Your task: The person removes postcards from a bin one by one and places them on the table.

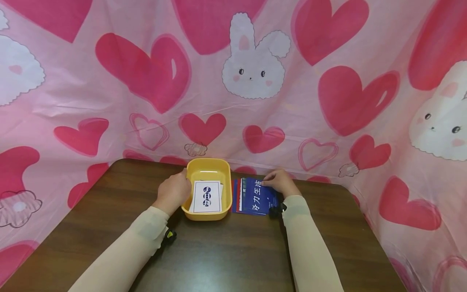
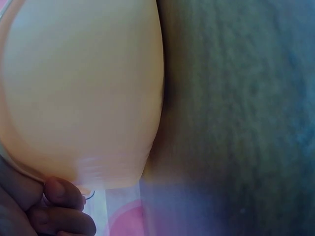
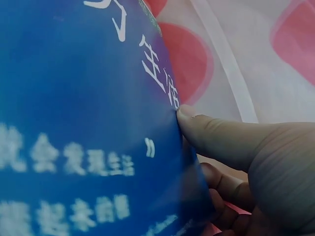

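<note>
At the left side of a yellow plastic tray [image 1: 208,217], my left hand [image 1: 173,191] grips the rim. The left wrist view shows curled fingers [image 2: 61,194] at the edge of the tray's outer wall [image 2: 88,88]. White printed cards [image 1: 198,198] lie inside the tray, the top one with a dark design in a thin frame. My right hand [image 1: 282,182] pinches the edge of a blue card [image 1: 268,198] with white Chinese characters. Seen from the right wrist, the thumb [image 3: 211,135] is on the front of the card, fingers behind it, and the card bends slightly.
More cards, with blue, red and white edges [image 1: 238,198], overlap under the blue card, right beside the tray. Everything stands toward the far edge of a dark wooden table [image 1: 211,259]. A pink cloth with hearts and rabbits [image 1: 204,93] hangs behind and around the table.
</note>
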### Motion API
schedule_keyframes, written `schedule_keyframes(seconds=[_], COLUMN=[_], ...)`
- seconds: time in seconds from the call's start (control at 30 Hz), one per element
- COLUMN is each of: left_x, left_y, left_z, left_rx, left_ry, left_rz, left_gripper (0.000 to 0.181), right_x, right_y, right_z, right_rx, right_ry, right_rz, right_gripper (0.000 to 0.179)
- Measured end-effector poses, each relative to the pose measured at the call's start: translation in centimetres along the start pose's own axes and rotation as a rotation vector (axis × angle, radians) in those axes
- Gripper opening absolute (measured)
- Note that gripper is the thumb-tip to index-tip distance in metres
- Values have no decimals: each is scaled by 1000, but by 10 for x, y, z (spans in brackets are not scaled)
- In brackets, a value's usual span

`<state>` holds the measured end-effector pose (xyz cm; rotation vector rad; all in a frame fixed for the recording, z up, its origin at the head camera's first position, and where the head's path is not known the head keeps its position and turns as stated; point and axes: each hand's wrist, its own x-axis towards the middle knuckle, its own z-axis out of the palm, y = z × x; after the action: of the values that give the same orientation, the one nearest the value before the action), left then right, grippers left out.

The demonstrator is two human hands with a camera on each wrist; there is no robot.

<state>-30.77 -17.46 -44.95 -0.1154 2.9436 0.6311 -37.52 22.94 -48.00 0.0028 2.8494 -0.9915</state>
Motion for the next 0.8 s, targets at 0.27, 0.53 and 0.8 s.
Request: schedule_keyframes(seconds=[0.27,0.53,0.8], left_x=[0,1,0], left_y=[1,3,0], left_z=[1,0,1], left_rx=[1,-15,-12], left_ry=[-3,-5,-8], left_rz=[-2,-7,-9], left_gripper=[64,66,66], right_x=[1,1,2], right_y=[-2,0,5], right_z=[1,-4,-5], right_rx=[-33,-17,0], right_ry=[5,-9,26], right_rz=[-13,2,-81], right_gripper=[25,28,27])
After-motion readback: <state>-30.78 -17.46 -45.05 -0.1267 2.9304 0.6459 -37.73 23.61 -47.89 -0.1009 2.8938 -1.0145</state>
